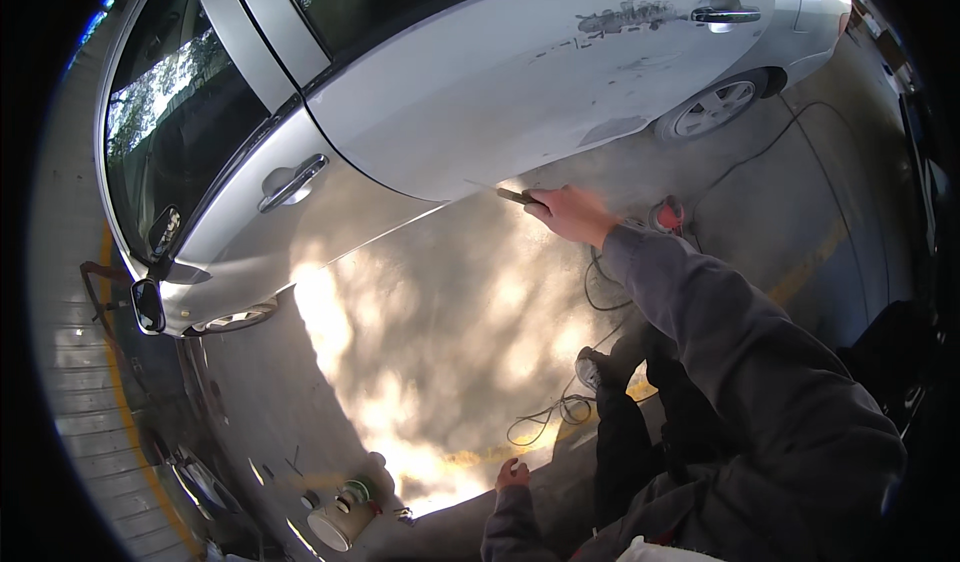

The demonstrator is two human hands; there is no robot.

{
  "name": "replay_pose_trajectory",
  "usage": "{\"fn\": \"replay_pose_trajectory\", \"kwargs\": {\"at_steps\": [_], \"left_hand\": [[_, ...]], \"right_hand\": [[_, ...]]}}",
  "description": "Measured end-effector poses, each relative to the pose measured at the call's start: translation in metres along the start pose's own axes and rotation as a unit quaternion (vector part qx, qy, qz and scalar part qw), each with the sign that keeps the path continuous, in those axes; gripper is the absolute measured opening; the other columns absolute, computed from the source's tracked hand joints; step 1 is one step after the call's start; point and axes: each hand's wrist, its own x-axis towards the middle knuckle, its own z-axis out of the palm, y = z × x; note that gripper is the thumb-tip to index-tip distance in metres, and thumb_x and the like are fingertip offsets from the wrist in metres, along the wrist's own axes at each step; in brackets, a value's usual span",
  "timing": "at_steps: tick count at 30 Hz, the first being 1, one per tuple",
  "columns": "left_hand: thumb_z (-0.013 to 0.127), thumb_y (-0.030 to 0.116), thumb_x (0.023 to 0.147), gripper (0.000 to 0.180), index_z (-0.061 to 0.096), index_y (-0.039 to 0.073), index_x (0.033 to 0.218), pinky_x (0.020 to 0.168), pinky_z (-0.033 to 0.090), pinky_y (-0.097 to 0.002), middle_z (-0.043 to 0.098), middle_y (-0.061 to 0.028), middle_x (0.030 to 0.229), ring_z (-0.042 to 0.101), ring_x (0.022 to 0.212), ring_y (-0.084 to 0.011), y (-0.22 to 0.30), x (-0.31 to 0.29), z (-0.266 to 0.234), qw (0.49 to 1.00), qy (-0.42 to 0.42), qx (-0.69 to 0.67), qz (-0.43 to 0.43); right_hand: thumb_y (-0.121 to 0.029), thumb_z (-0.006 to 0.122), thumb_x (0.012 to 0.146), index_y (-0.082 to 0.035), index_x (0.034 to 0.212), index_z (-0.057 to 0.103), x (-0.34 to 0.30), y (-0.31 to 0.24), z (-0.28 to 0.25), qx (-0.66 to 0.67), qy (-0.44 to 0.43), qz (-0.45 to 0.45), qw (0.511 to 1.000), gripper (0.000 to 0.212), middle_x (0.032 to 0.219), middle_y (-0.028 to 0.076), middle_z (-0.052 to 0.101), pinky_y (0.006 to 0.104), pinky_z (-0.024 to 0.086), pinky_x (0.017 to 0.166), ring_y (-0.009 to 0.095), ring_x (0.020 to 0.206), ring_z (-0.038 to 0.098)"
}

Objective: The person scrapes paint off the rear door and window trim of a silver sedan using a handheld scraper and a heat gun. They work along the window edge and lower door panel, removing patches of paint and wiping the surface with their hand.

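My right hand point(575, 214) reaches out from the lower right, its fingers closed around the dark handle of a putty knife point(515, 196). The thin blade points left, close to the lower edge of the silver car's rear door point(480, 102); whether it touches cannot be made out. Higher on that door, dark scuffed patches point(630, 19) run toward the rear handle, and a dull grey patch point(612, 132) lies near the wheel. Down at the lower middle is my left hand point(513, 474), loosely curled beside my leg, with nothing visible in it.
Cables point(570, 412) loop over the sunlit concrete floor near my shoe point(588, 369). A red round tool point(667, 214) rests on the floor beyond my right forearm. Several cans and a tub point(338, 527) stand at the lower left. The front door handle point(293, 183) and side mirror point(148, 306) jut out.
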Motion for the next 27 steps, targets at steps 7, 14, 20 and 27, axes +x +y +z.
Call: {"fn": "replay_pose_trajectory", "kwargs": {"at_steps": [7, 14, 20, 27], "left_hand": [[0.074, 0.026, 0.096, 0.046, 0.072, 0.005, 0.136, 0.07, 0.065, -0.0353, 0.082, -0.0164, 0.094, 0.08, 0.076, -0.0221, -0.06, 0.01, 0.012, 0.999, 0.025, 0.024, 0.02], [0.074, 0.027, 0.096, 0.046, 0.071, 0.005, 0.136, 0.071, 0.065, -0.0353, 0.081, -0.0149, 0.09, 0.08, 0.074, -0.022, -0.069, 0.032, 0.04, 0.998, 0.033, 0.04, 0.027], [0.073, 0.025, 0.095, 0.05, 0.069, 0.006, 0.14, 0.071, 0.065, -0.0379, 0.081, -0.0174, 0.093, 0.081, 0.075, -0.0228, -0.035, 0.082, 0.063, 0.998, 0.032, -0.046, -0.003], [0.074, 0.031, 0.092, 0.054, 0.066, 0.014, 0.143, 0.08, 0.063, -0.0464, 0.082, -0.0163, 0.091, 0.08, 0.078, -0.0291, -0.034, 0.187, 0.11, 0.985, 0.139, -0.079, 0.057]], "right_hand": [[-0.038, 0.06, 0.111, -0.01, 0.141, 0.066, 0.0, -0.027, 0.056, 0.058, 0.075, 0.023, 0.995, 0.041, 0.086, 0.022, 0.073, 0.0562, 0.053, 0.067, 0.046, 0.079, 0.071], [-0.04, 0.058, 0.111, -0.016, 0.15, 0.061, -0.009, 0.009, 0.086, 0.006, 0.061, 0.005, 0.998, 0.045, 0.09, 0.019, 0.077, 0.0554, 0.056, 0.072, 0.042, 0.083, 0.073], [-0.027, 0.065, 0.109, -0.011, 0.146, 0.065, 0.014, -0.006, 0.086, 0.048, 0.109, -0.175, 0.977, 0.04, 0.076, 0.017, 0.069, 0.0445, 0.052, 0.061, 0.036, 0.067, 0.068], [-0.034, 0.059, 0.111, -0.015, 0.137, 0.067, 0.059, -0.04, 0.097, 0.074, 0.103, -0.195, 0.973, 0.033, 0.083, 0.015, 0.073, 0.0532, 0.053, 0.067, 0.041, 0.079, 0.07]]}}
